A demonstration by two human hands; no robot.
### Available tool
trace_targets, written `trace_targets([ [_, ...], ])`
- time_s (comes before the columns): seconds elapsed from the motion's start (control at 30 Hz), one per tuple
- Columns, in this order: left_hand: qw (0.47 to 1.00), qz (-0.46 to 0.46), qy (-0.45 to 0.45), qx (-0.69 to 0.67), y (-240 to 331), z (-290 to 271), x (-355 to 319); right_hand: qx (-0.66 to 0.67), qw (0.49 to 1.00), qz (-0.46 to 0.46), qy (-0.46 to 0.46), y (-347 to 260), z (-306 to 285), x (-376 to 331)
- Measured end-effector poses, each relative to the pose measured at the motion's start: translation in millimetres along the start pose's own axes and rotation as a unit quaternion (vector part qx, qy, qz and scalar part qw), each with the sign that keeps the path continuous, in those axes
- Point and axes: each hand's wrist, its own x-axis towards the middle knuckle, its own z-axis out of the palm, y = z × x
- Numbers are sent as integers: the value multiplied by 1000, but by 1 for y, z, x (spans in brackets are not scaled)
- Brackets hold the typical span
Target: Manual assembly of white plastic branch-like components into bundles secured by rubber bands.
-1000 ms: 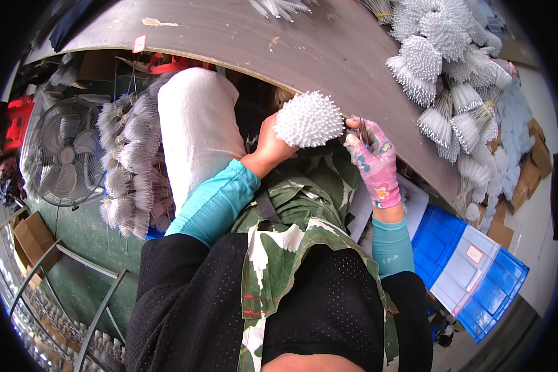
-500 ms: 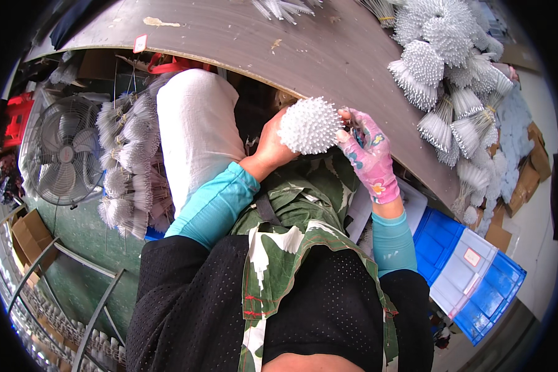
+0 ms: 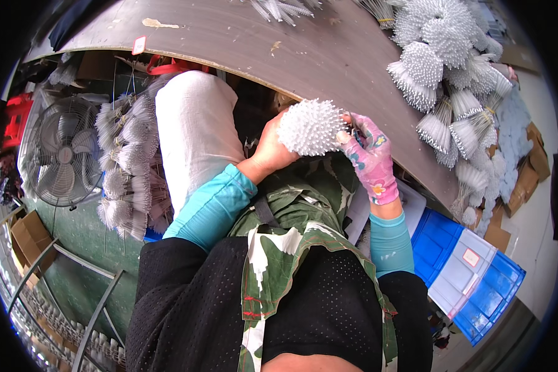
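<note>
- We see a person from above, looking down at their own two hands near the centre of the frame, just below the edge of a brown table (image 3: 242, 43) that curves across the top.
- The left hand (image 3: 273, 149), bare, cups a round white spiky ball (image 3: 312, 127) of plastic bristles from its left side, fingers wrapped closed against it.
- The right hand (image 3: 369, 155), in a pink flowered glove, presses against the ball's right side; its fingers are pinched narrow around something small and dark, which we cannot make out.
- The ball sits between both hands, just right of centre and slightly above the middle of the frame, in front of the table's edge.
- Both forearms wear turquoise sleeves (image 3: 211, 208) under black mesh.
- At the upper right, a heap of white bristle bundles (image 3: 443, 80) lies on the table.
- At the left, a standing fan (image 3: 62, 152) sits beside more bristle bundles and a tall white sack (image 3: 195, 133).
- At the lower right we see a blue crate (image 3: 471, 279).
</note>
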Motion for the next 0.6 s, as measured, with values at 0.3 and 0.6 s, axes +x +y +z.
trace_targets([
  [0.3, 963, 105, -14, 249, -13, -4, 1, -1, 1000, -13, -11, 2, -7, -6],
  [0.6, 990, 8, 0, 138, -17, -6, -3, 189, 979, -69, 34, -24, -22, 3],
])
